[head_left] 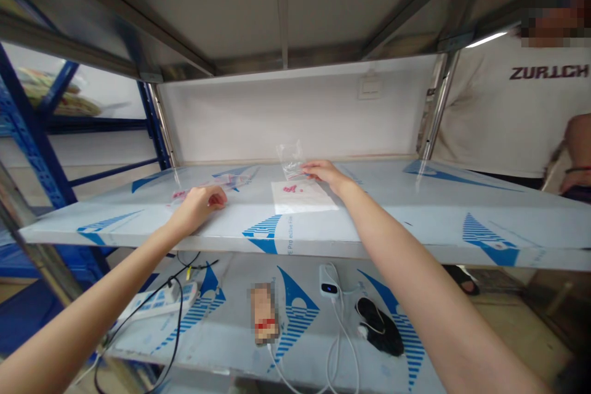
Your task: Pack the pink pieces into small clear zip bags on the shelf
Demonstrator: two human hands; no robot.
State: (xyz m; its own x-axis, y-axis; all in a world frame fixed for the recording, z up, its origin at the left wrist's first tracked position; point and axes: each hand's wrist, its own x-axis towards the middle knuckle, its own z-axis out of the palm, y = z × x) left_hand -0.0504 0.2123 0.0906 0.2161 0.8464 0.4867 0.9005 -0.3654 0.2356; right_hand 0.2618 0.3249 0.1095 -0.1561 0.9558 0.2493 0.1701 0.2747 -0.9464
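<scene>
My right hand (325, 173) pinches the edge of a small clear plastic bag (290, 159), which stands up above the shelf. Just below the bag lies a white sheet (302, 202) with a little cluster of small pinkish-red pieces (290, 188) on it. To the left, my left hand (202, 204) rests low over the shelf with its fingers curled in; whatever they may hold is hidden. Beside and behind that hand are a clear packet with pink bits (179, 196) and another clear bag with reddish marks (235, 180).
The shelf (392, 215) is covered in blue-printed protective film. Below, a lower shelf holds a power strip (161, 300), a phone (265, 314), a white device with a display (329, 283) and a black object (379, 327). A person (521, 98) stands at the right.
</scene>
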